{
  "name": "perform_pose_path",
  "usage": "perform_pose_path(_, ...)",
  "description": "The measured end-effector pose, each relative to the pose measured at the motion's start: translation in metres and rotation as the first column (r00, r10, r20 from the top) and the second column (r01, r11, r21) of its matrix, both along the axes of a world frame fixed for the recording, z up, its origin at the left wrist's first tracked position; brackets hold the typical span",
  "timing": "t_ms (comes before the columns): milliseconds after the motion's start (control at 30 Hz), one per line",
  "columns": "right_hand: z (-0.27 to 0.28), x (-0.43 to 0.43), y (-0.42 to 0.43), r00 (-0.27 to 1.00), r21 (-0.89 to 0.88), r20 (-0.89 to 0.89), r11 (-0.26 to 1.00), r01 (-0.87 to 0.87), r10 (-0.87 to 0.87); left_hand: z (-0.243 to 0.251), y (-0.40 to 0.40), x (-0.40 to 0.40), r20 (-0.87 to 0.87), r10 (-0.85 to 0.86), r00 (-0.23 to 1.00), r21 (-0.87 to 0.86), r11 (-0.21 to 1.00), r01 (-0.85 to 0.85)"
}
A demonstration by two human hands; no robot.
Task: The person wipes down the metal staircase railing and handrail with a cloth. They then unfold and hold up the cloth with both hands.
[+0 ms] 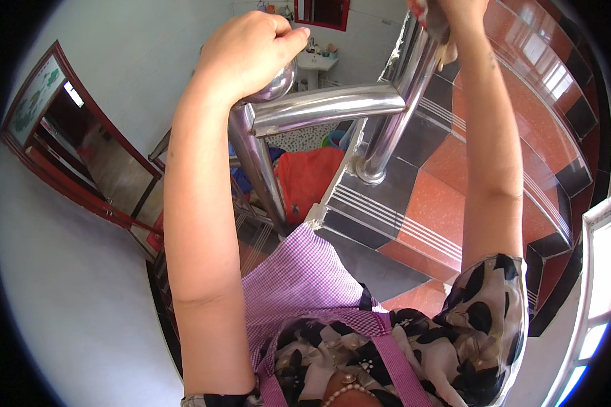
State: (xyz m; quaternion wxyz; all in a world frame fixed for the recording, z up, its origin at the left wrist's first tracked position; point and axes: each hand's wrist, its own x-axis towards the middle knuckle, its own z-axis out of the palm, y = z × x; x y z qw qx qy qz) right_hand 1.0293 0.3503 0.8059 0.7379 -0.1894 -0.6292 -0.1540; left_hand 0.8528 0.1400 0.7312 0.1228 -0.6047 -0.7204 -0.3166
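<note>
My left hand (252, 51) rests over a shiny stainless steel ball (277, 84) on top of a stair railing post (259, 163), gripping it from above. At the top edge, my right hand (466, 12) is partly cut off by the picture's rim. It holds a grey and red cloth (438, 23) against the upper end of a slanting steel tube (412, 86) of the railing. A thick steel handrail piece (331, 107) runs between the ball post and that tube.
Black and red tiled stairs (438, 173) climb on the right. Below the railing lie a red cloth (308, 178) and a blue-green basin (334, 139). A white washbasin (315, 62) stands beyond. On the left is a red-framed doorway (86, 137); a bright window (603, 274) is at the right.
</note>
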Motion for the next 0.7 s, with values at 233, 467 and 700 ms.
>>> perform_pose_path(233,-0.125,0.008,-0.017,0.684,0.417,0.520,0.851,0.319,-0.511,-0.004,-0.004,-0.008,-0.006,-0.006,1.000,0.026,1.000,0.006)
perform_pose_path(467,-0.186,0.010,-0.079,0.560,-0.616,0.727,0.738,0.276,0.397,-0.013,0.004,-0.012,-0.077,0.025,0.997,0.085,0.996,-0.019)
perform_pose_path(700,-0.203,-0.084,-0.155,0.484,-0.237,0.862,0.964,0.123,0.150,-0.001,-0.002,-0.008,0.023,0.025,0.999,0.001,1.000,-0.025)
